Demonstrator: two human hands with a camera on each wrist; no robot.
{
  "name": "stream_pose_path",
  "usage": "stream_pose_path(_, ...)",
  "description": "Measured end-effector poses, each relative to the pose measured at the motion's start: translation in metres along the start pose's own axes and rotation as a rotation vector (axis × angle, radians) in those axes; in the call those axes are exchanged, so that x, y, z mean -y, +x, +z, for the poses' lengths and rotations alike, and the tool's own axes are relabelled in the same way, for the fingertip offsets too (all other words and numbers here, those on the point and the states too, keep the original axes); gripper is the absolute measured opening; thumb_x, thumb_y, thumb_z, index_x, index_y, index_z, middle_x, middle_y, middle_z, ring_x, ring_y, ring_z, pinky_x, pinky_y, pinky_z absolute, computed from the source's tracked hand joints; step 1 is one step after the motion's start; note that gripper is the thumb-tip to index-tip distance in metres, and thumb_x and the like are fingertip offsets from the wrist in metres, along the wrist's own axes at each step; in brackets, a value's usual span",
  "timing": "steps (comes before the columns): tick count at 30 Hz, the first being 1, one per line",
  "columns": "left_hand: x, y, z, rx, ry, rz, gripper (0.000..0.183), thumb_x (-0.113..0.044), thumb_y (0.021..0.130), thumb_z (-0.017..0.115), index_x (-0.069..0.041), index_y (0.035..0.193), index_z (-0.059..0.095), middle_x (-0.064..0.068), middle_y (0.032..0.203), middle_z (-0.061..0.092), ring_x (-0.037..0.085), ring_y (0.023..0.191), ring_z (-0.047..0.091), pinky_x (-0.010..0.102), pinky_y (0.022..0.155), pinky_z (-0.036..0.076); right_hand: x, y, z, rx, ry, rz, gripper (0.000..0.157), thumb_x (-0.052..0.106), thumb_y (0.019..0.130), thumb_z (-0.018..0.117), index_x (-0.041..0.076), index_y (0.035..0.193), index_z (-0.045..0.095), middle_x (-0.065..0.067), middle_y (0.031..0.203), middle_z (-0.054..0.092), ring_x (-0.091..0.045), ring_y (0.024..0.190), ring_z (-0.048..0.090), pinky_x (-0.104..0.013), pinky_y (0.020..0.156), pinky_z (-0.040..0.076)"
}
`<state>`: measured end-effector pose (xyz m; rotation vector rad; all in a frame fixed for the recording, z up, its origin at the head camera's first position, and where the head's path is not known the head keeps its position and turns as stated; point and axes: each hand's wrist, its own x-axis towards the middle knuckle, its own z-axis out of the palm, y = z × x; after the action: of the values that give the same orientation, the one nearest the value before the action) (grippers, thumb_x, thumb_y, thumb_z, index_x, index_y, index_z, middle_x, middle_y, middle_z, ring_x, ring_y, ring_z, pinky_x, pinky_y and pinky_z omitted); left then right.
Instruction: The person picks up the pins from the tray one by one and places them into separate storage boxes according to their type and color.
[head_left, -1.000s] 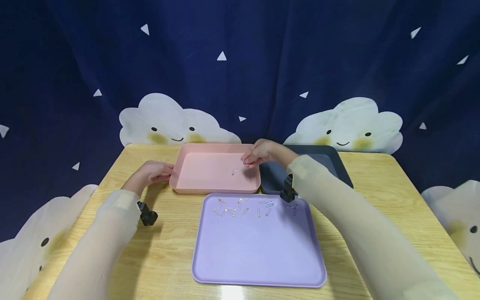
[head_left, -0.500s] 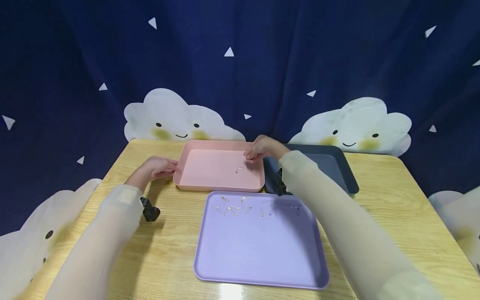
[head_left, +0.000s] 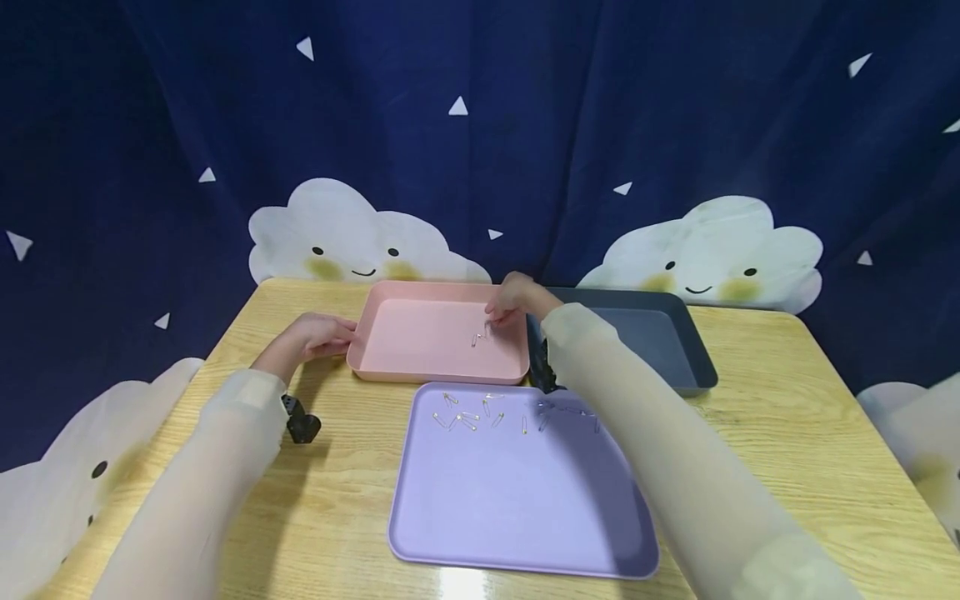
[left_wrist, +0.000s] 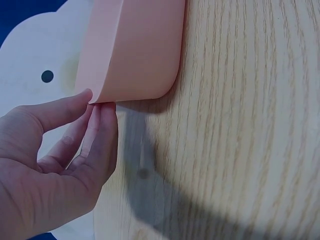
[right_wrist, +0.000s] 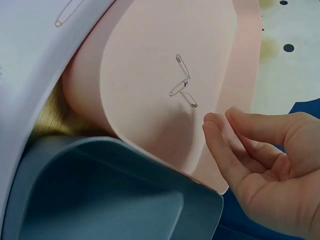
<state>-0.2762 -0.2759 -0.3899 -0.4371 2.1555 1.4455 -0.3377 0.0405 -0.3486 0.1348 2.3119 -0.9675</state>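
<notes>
My left hand point(head_left: 322, 333) is at the left wall of a pink tray point(head_left: 420, 333). In the left wrist view the thumb and fingers point(left_wrist: 106, 125) pinch the tray's rim at a corner. Over the tray's right end hovers my right hand point(head_left: 516, 298), with bent fingers and a small gap between the fingertips, nothing in it. Below those fingertips, three silver safety pins point(right_wrist: 178, 88) lie close together on the pink floor. A lilac tray point(head_left: 517, 500) in front bears several more safety pins point(head_left: 467, 421) along its far side, some with gold-coloured ends.
A dark blue-grey tray point(head_left: 652, 333) stands directly right of the pink one, partly behind the right forearm. All three trays rest close together on a wooden table point(head_left: 780, 417). A navy curtain point(head_left: 420, 167) with clouds hangs behind the far edge.
One more safety pin has come down from my right hand beside the two in the pink tray. The right forearm has shifted left; the left hand keeps its place at the rim.
</notes>
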Motion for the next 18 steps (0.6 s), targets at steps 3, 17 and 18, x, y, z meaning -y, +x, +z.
stream_pose_path(3, 0.000, 0.001, -0.001, 0.011, -0.014, 0.006, 0.056, -0.006, 0.092, 0.060, 0.002, 0.143, 0.040, 0.018, 0.150, 0.039, -0.006, 0.072, 0.062, 0.013, 0.078, 0.056, -0.001, -0.005, 0.001, 0.008, 0.015, -0.021, 0.035, -0.012, 0.084, 0.060, -0.007, 0.119, 0.064, -0.013, 0.100, 0.065, -0.015, 0.073, 0.062, -0.033, 0.094, 0.056)
stream_pose_path(17, -0.001, -0.005, 0.000, 0.018, 0.038, -0.010, 0.055, -0.013, 0.095, 0.058, -0.004, 0.146, 0.038, 0.018, 0.152, 0.038, 0.000, 0.084, 0.060, 0.018, 0.089, 0.055, -0.042, -0.057, 0.016, 0.089, 0.058, -0.290, 0.030, 0.003, 0.087, 0.065, -0.004, 0.116, 0.066, -0.015, 0.101, 0.072, -0.014, 0.074, 0.066, -0.035, 0.084, 0.060)
stream_pose_path(18, -0.001, -0.006, 0.000, 0.018, 0.034, -0.010, 0.055, -0.013, 0.095, 0.057, -0.004, 0.146, 0.039, 0.018, 0.152, 0.039, -0.001, 0.082, 0.060, 0.017, 0.087, 0.055, -0.046, -0.061, 0.017, 0.086, 0.066, -0.300, 0.030, 0.003, 0.086, 0.066, -0.004, 0.115, 0.066, -0.014, 0.100, 0.072, -0.013, 0.074, 0.067, -0.034, 0.082, 0.061)
